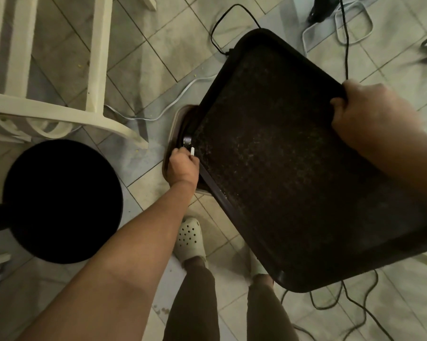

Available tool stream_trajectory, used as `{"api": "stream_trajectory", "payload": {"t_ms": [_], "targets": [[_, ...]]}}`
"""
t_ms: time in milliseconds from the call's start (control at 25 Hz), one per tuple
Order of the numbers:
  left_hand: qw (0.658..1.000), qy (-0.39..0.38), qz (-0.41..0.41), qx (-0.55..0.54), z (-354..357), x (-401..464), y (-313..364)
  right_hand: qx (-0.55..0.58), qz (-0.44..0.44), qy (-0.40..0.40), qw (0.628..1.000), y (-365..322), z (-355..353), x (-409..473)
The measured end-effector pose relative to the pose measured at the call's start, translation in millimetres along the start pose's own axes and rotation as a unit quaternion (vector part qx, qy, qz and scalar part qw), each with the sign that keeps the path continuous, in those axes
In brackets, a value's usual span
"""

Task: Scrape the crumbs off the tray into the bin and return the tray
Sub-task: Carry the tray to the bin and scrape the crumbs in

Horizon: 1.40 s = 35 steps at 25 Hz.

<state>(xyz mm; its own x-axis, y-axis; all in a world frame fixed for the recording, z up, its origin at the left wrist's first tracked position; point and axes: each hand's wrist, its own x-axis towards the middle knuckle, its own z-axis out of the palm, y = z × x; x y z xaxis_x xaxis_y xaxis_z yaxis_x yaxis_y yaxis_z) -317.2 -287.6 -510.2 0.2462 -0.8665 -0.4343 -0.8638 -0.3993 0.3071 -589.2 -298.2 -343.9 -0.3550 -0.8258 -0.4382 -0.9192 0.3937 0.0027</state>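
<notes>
Tray (281, 156): tilted over the bin (176, 119) — right hand (369, 114) grips its rim.
Left hand (182, 166): pinches a white scraper (192, 151).

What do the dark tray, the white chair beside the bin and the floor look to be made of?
Tray: probably moulded plastic, dark brown, with a matt pebbled face, a rolled rim and rounded corners. Chair: looks like cream moulded plastic, from its smooth one-piece curved legs; painted wood is possible. Floor: pale ceramic or stone tile, going by the square grid of grout lines and its dull sheen.
</notes>
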Motion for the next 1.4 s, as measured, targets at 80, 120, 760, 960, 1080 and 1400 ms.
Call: {"api": "stream_trajectory", "payload": {"t_ms": [80,120,760,960,1080,1400], "targets": [[1.0,-0.008,-0.003,0.016,-1.7,4.9,-0.1,0.003,-0.003,-0.003,1.0,1.1,0.6,1.4],[1.0,-0.011,0.001,0.026,-2.4,6.3,0.1,0.001,-0.004,-0.002,1.0,1.7,0.5,2.1],[0.998,-0.011,0.029,0.059,-8.3,12.0,0.6,0.0,0.001,-0.007,1.0,-0.8,0.3,2.5],[0.997,-0.022,0.057,0.054,-5.9,-1.0,-16.6,0.008,0.001,-0.012,1.0,0.0,-1.4,1.2],[0.997,-0.029,0.058,0.047,-5.3,5.4,-12.1,0.004,-0.001,-0.007,1.0,-1.0,-0.9,1.7],[1.0,-0.005,0.014,0.027,-5.1,11.4,-4.6,0.004,0.003,-0.009,1.0,-3.1,-2.8,1.0]]}}
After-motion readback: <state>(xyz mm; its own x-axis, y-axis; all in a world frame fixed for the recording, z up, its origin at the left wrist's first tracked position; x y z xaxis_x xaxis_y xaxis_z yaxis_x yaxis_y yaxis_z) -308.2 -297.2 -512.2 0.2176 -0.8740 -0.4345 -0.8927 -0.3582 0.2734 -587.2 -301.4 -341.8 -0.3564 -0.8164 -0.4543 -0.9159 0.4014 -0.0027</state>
